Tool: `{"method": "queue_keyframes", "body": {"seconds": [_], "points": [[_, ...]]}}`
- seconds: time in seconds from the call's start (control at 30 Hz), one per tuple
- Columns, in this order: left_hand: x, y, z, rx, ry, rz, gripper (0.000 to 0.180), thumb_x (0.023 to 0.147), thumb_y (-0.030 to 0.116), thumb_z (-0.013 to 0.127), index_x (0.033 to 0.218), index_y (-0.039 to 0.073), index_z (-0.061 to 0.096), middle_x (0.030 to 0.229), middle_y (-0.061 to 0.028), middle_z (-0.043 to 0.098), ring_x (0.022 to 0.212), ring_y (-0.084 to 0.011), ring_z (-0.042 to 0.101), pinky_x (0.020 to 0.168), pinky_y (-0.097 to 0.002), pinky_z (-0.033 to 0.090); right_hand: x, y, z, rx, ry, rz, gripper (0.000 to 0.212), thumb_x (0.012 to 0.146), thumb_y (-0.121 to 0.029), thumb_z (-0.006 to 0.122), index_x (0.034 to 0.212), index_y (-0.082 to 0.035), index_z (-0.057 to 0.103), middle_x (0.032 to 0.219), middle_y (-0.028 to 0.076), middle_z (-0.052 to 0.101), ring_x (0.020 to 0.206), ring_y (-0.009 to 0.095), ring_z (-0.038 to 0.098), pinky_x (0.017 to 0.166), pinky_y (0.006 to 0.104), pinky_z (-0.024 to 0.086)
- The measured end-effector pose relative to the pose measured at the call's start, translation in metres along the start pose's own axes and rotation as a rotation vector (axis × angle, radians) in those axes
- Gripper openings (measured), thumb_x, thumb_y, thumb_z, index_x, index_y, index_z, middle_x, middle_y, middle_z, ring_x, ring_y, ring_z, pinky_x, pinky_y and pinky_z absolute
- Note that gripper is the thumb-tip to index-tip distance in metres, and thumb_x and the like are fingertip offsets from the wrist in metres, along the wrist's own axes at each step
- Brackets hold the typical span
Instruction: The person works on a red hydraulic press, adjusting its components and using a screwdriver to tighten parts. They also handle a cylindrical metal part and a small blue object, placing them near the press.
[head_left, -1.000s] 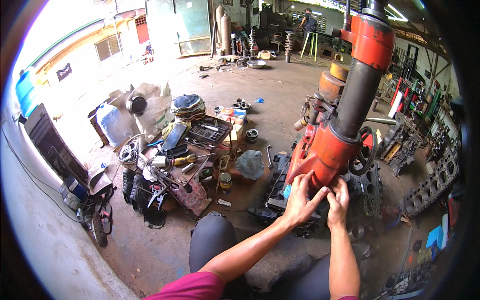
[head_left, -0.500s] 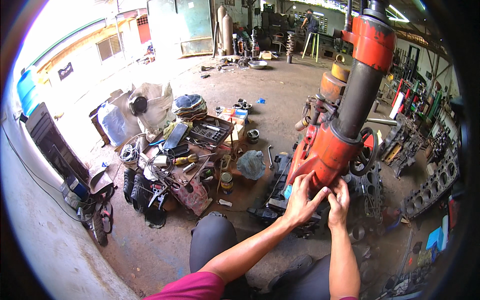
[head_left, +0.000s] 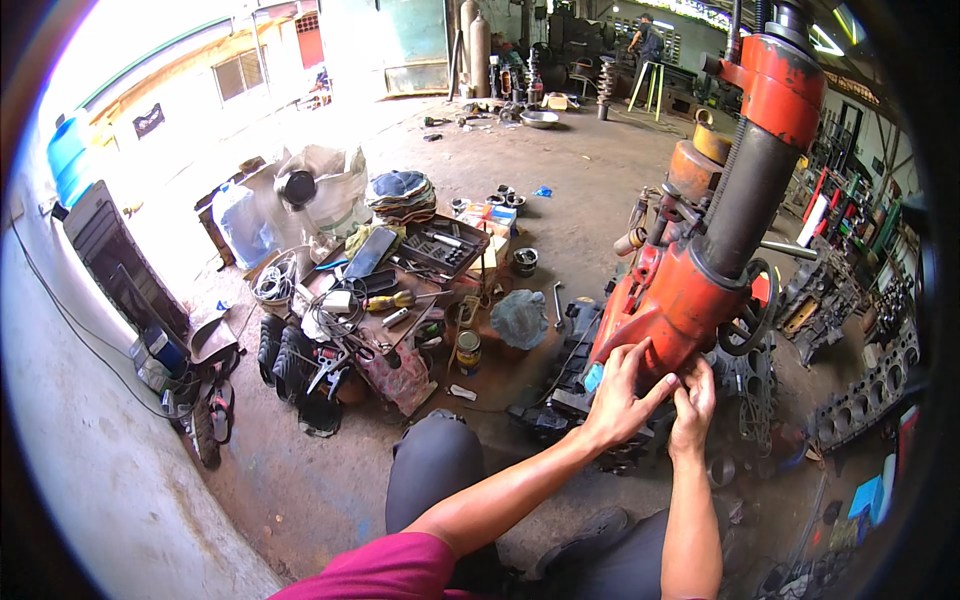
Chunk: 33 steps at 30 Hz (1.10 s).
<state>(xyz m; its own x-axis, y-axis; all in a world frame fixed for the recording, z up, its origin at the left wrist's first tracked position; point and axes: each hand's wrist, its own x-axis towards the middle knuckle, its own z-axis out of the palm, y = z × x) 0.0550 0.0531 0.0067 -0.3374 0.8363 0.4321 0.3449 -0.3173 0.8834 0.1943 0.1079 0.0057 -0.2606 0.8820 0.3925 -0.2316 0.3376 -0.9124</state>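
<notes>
Head cam: flr (head_left: pixel 595 185), 1 wall (head_left: pixel 110 450) edging it far L of 1 red machine (head_left: pixel 685 290), open stretch behind. Machine's ahead of person; 2 hands, L hand (head_left: pixel 622 402) & R hand (head_left: pixel 693 408), close tog. at its lower end, L fingers touching, can't tell if gripping. 1 wrench (head_left: pixel 557 303) L of it.

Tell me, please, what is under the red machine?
Beneath the red machine, dark metal parts show at its left. The left hand and right hand partly cover its lower end; what lies behind them is hidden.
</notes>
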Motion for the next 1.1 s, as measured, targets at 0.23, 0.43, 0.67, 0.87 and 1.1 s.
{"method": "queue_keyframes", "body": {"seconds": [0.23, 0.43, 0.67, 0.87, 1.1], "points": [[0.0005, -0.0002, -0.0009, 0.058, 0.011, 0.033, 0.080, 0.093, 0.047, 0.074, 0.149, -0.002, 0.045, 0.135, -0.0204, 0.051, 0.118, -0.0313, 0.055, 0.098, -0.0416, 0.048, 0.0000, 0.0022, -0.0019, 0.001, -0.003, 0.003, 0.059, 0.095, -0.004, 0.057, 0.149, 0.005, 0.037, 0.140, 0.020, 0.053, 0.130, 0.027, 0.054, 0.111, 0.0398, 0.044], [0.0003, 0.0005, -0.0023, 0.017, -0.037, -0.009, 0.081, 0.093, 0.048, 0.072, 0.150, -0.002, 0.042, 0.139, -0.0231, 0.048, 0.132, -0.0378, 0.049, 0.110, -0.0460, 0.042, 0.0003, 0.0009, -0.0008, 0.001, -0.010, -0.002, 0.058, 0.095, -0.004, 0.057, 0.149, 0.006, 0.037, 0.140, 0.020, 0.053, 0.130, 0.027, 0.054, 0.111, 0.0401, 0.044], [0.0005, 0.0008, -0.0033, 0.013, -0.053, -0.017, 0.083, 0.093, 0.049, 0.072, 0.150, -0.002, 0.042, 0.140, -0.0231, 0.047, 0.132, -0.0378, 0.048, 0.111, -0.0461, 0.041, 0.0007, 0.0003, -0.0007, 0.009, -0.023, -0.021, 0.058, 0.095, -0.004, 0.057, 0.148, 0.007, 0.038, 0.139, 0.020, 0.054, 0.128, 0.027, 0.055, 0.112, 0.0399, 0.043], [0.0007, 0.0005, -0.0029, 0.009, -0.046, -0.019, 0.083, 0.093, 0.050, 0.072, 0.150, -0.002, 0.042, 0.140, -0.0230, 0.047, 0.133, -0.0381, 0.047, 0.112, -0.0463, 0.041, 0.0007, 0.0001, 0.0007, -0.005, -0.023, -0.050, 0.056, 0.095, -0.003, 0.057, 0.147, 0.007, 0.039, 0.139, 0.020, 0.055, 0.128, 0.026, 0.055, 0.112, 0.0396, 0.041], [0.0006, 0.0005, -0.0028, 0.010, -0.041, -0.013, 0.082, 0.093, 0.049, 0.072, 0.150, -0.002, 0.042, 0.139, -0.0230, 0.047, 0.133, -0.0382, 0.047, 0.111, -0.0463, 0.041, 0.0000, -0.0010, 0.0021, -0.017, 0.009, -0.013, 0.057, 0.095, -0.003, 0.058, 0.148, 0.006, 0.039, 0.140, 0.020, 0.054, 0.128, 0.027, 0.055, 0.111, 0.0398, 0.044]]}}
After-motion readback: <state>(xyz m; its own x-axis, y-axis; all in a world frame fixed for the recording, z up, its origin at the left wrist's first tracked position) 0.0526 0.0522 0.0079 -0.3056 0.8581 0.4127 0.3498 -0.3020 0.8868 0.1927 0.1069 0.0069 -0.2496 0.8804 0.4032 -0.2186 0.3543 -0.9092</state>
